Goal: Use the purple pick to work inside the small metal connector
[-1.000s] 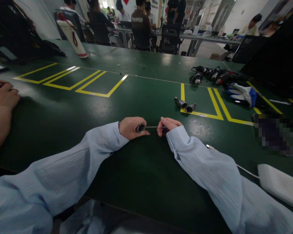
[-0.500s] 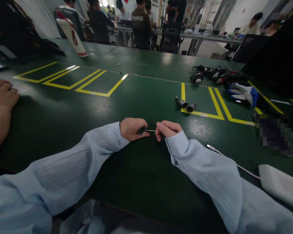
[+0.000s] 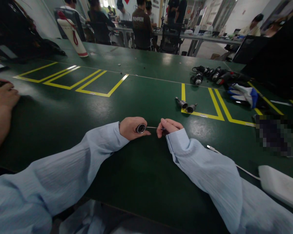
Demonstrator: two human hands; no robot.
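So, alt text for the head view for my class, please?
A person's left hand grips a round-mouthed metal part; the right hand holds a thin rod pointing toward it. Two cup-shaped metal parts lie farther back on the green table.

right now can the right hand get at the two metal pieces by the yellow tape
Probably yes: the metal pieces lie a little beyond the right hand, and nothing visible blocks the way, though that hand appears to hold a thin rod.

Black chairs stand along a pale table.
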